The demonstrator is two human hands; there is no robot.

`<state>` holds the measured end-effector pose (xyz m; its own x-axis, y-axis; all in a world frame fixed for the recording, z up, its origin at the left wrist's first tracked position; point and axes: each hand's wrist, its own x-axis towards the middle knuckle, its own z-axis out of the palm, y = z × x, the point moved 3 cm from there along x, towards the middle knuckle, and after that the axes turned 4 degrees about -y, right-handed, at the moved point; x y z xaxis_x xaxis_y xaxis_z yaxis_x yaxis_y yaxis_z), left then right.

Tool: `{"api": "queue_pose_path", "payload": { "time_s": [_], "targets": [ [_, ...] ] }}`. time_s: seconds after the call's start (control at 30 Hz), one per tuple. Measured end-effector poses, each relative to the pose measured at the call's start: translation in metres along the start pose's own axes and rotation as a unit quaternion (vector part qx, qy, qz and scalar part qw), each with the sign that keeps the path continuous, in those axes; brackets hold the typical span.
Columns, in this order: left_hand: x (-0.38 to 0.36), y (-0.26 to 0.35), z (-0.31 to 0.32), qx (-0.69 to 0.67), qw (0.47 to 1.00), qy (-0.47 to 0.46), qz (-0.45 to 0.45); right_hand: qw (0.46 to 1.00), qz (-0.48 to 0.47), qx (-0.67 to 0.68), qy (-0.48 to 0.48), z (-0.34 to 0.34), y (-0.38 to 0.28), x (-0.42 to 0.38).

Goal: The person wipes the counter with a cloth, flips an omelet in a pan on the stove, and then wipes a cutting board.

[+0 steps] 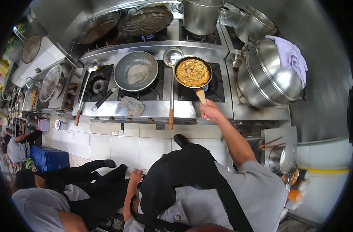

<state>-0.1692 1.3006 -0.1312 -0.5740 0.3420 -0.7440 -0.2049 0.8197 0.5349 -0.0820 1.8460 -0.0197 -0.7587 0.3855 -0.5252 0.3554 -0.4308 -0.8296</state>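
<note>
My right hand is closed around the pale handle of a small frying pan on the right front burner. A browned, chunky omelette fills the pan. A blue flame shows beneath its rim. My left hand hangs low beside my black apron, away from the stove, its fingers curled; whether anything is inside them is hidden. Left of the pan lies a ladle with a long wooden-ended handle. A grey wok-shaped pan with whitish residue rests on the middle burner.
A crumpled cloth lies on the stove's front edge, near a second ladle. Large steamer pots stand at right, a purple towel over their lid. A stockpot stands behind. Another person is at lower left.
</note>
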Motion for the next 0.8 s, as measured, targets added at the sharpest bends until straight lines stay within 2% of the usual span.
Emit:
{"api": "queue_pose_path", "payload": {
  "time_s": [0.07,0.13,0.17,0.2,0.23,0.27,0.3,0.33,0.37,0.43,0.47,0.53,0.57,0.6,0.63,0.67,0.73,0.77,0.8],
  "targets": [
    [0.014,-0.009,0.011,0.034,0.999,-0.026,0.005,0.997,-0.014,-0.011,0.076,-0.029,0.033,0.019],
    [0.037,-0.053,0.036,0.116,0.98,-0.043,0.158,0.996,-0.016,0.022,0.081,-0.043,0.053,0.023],
    [0.032,-0.001,0.045,0.142,0.968,-0.053,0.198,0.996,-0.003,0.026,0.084,-0.046,0.056,0.021],
    [0.012,0.076,0.051,0.167,0.955,-0.061,0.238,0.996,0.012,0.031,0.082,-0.045,0.058,0.019],
    [-0.023,0.18,0.057,0.152,0.952,-0.073,0.255,0.996,0.018,0.038,0.082,-0.045,0.063,0.021],
    [-0.014,0.233,0.07,0.213,0.922,-0.061,0.317,0.996,-0.004,0.031,0.079,-0.046,0.063,0.024],
    [-0.026,0.299,0.077,0.211,0.921,-0.091,0.316,0.997,-0.023,0.022,0.074,-0.047,0.066,0.024],
    [-0.021,0.342,0.09,0.15,0.9,-0.107,0.395,0.997,-0.019,0.025,0.072,-0.049,0.065,0.023],
    [-0.009,0.377,0.102,0.169,0.889,-0.111,0.411,0.998,-0.022,0.015,0.063,-0.05,0.063,0.022],
    [-0.02,0.44,0.119,0.143,0.921,-0.128,0.339,0.998,-0.009,-0.011,0.06,-0.056,0.061,0.022],
    [-0.028,0.456,0.129,0.144,0.922,-0.126,0.338,0.998,-0.009,-0.011,0.057,-0.06,0.057,0.022],
    [-0.041,0.477,0.145,0.055,0.912,-0.158,0.374,0.998,-0.003,-0.006,0.055,-0.06,0.052,0.021],
    [-0.045,0.47,0.156,0.034,0.89,-0.165,0.423,0.962,-0.169,-0.176,0.123,-0.076,0.079,0.05],
    [-0.055,0.454,0.158,0.014,0.87,-0.149,0.47,0.973,-0.106,-0.189,0.081,-0.093,0.103,0.07],
    [-0.075,0.448,0.156,0.087,0.909,-0.201,0.355,0.952,-0.14,-0.258,0.093,-0.099,0.092,0.066],
    [-0.09,0.428,0.156,-0.057,0.88,-0.191,0.432,0.922,-0.203,-0.306,0.123,-0.095,0.076,0.047],
    [-0.118,0.396,0.143,-0.028,0.891,-0.13,0.435,0.84,-0.373,-0.345,0.188,-0.085,0.044,0.009],
    [-0.112,0.363,0.147,-0.048,0.91,-0.113,0.396,0.805,-0.438,-0.336,0.218,-0.078,0.033,-0.011],
    [-0.116,0.337,0.141,-0.041,0.935,-0.079,0.344,0.838,-0.414,-0.325,0.141,-0.081,0.036,-0.006]
  ]
}}
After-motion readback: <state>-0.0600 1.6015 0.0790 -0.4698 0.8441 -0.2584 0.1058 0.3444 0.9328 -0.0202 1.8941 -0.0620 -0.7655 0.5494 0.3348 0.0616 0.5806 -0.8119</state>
